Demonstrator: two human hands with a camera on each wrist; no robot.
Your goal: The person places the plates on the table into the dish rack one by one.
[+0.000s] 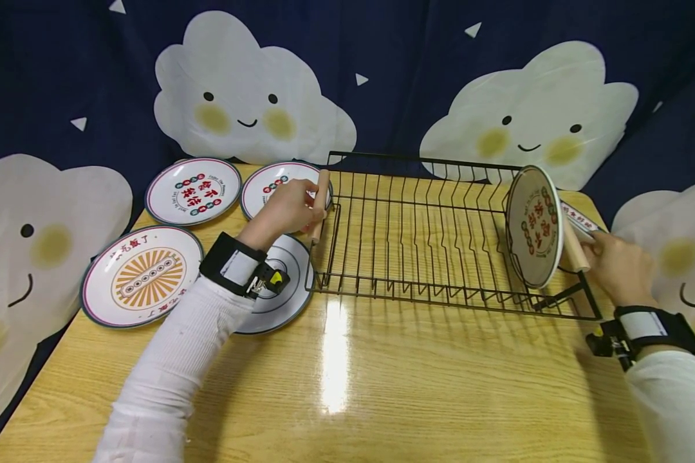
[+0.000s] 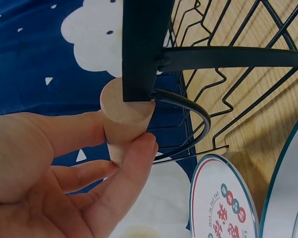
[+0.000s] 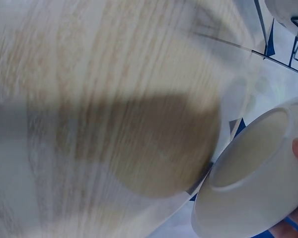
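A dark blue cloth with white smiling clouds (image 1: 255, 71) fills the top of the frame, behind a pale wood-grain surface (image 1: 440, 386). A long black wire rack (image 1: 417, 301) stretches from centre to right. At left lie a round white plate with an orange sunburst (image 1: 141, 276), two round white plates with red characters (image 1: 193, 191) and a round white plate with dark rings (image 1: 284, 302). Another red-lettered round white plate (image 1: 534, 228) stands tilted in the rack's right end. At far right, the right hand (image 1: 622, 267) pinches a white printed dish (image 1: 579, 217) between its fingers. Left of centre, the left hand's (image 1: 289, 206) fingers pinch the rack's light wooden handle (image 1: 320, 209).
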